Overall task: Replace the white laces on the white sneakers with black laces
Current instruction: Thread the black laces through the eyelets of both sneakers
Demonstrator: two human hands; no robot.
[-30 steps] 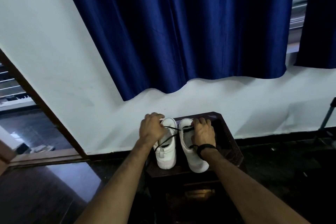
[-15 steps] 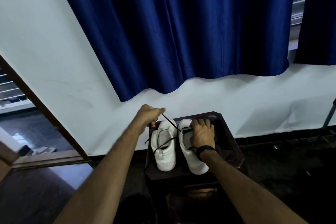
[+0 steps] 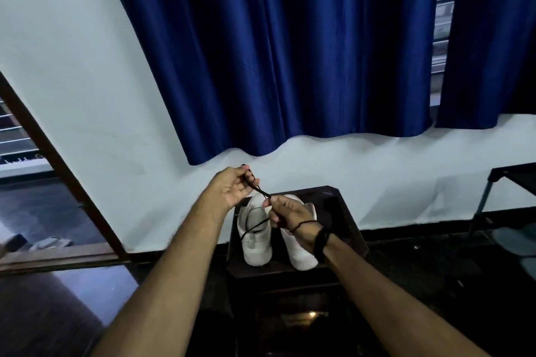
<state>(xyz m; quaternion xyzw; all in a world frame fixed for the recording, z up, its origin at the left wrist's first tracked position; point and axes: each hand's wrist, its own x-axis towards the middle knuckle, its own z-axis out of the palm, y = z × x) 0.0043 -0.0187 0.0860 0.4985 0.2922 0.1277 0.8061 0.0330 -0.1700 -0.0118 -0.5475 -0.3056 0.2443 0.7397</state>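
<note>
Two white sneakers stand side by side on a small dark wooden table [image 3: 345,211], toes toward me: the left sneaker [image 3: 256,240] and the right sneaker [image 3: 301,255]. A black lace [image 3: 255,224] runs up from the left sneaker to both hands. My left hand [image 3: 232,188] is raised above the sneakers and pinches the lace's upper end. My right hand [image 3: 288,214], a dark band on its wrist, pinches the same lace just below, over the right sneaker. No white lace is in sight.
The table stands against a pale wall under a blue curtain [image 3: 290,52]. A dark door frame [image 3: 58,171] slants at the left. A black metal stand [image 3: 499,182] is at the right. The floor is dark.
My left hand rose from the left sneaker, drawing the black lace up. My right hand left the right sneaker's tongue and now pinches the lace too.
</note>
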